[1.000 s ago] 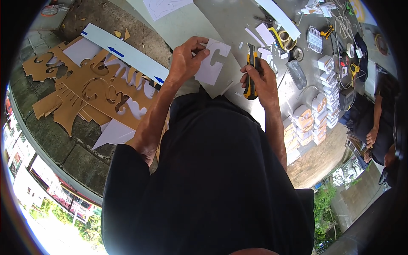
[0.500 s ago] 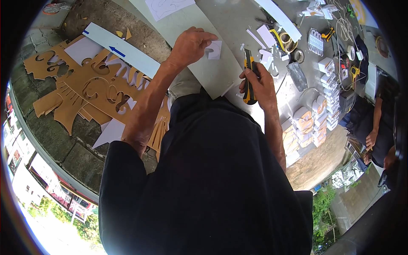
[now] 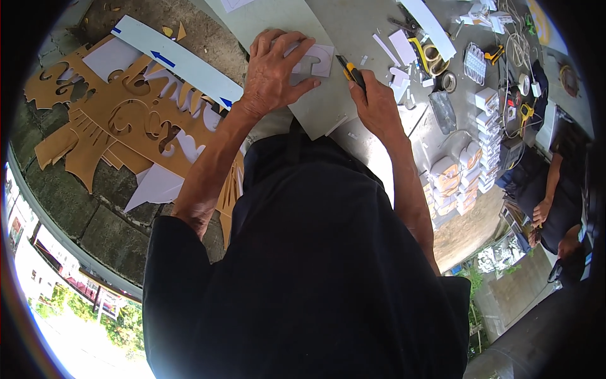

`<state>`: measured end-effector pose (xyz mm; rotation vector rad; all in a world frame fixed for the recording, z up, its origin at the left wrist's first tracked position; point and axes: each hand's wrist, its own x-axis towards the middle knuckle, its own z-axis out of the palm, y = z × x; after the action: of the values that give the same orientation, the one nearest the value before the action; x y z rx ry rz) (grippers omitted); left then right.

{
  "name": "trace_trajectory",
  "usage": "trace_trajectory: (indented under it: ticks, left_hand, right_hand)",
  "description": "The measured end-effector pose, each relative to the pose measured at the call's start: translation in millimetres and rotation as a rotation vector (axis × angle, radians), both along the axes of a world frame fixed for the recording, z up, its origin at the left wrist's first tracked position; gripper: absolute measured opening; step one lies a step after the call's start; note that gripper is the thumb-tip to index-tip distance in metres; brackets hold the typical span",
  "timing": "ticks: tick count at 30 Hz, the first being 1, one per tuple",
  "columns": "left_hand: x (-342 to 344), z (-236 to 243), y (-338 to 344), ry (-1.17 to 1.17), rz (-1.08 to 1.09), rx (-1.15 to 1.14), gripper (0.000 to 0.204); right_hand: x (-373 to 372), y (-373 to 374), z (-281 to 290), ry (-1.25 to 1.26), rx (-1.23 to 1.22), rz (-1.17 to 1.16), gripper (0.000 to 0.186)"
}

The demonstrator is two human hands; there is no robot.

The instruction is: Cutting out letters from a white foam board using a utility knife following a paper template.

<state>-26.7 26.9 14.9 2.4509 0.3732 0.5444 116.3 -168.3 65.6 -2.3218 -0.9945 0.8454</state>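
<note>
My left hand (image 3: 273, 74) lies with spread fingers on a small white sheet piece (image 3: 324, 62) that has a curved cut-out in it. Under both is a long pale board (image 3: 315, 110), which slants across my lap. Part of the white piece is hidden by my fingers. Just right of it, my right hand (image 3: 380, 108) grips a yellow-and-black utility knife (image 3: 351, 71), its blade end toward the piece and apart from it. A white offcut strip (image 3: 337, 124) rests at the board's near edge.
Brown cut-out sheets (image 3: 120, 126) and a white strip with blue arrows (image 3: 173, 60) lie on the left. On the right are tape rolls (image 3: 449, 81), a dark flat block (image 3: 442, 112), stacked white shapes (image 3: 487, 136) and a spare yellow cutter (image 3: 494, 55). Another person's hand (image 3: 541, 211) shows far right.
My left hand has gone from pointing fingers to a spread palm on the white piece. The knife has moved up and left, tilting its tip toward the piece.
</note>
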Motion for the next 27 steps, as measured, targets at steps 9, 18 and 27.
trace_trajectory:
  ticks: [9, 18, 27]
  left_hand:
    - [-3, -17, -1, -0.011, 0.044, -0.012, 0.061]
    - [0, -11, -2, 0.017, 0.053, 0.013, 0.058]
    - [1, -9, -2, 0.01, 0.05, -0.008, 0.057]
  right_hand:
    - [10, 11, -3, -0.076, -0.117, 0.131, 0.026]
    - [11, 12, -4, -0.054, -0.09, 0.125, 0.025]
    - [12, 13, -1, -0.048, -0.128, 0.134, 0.025]
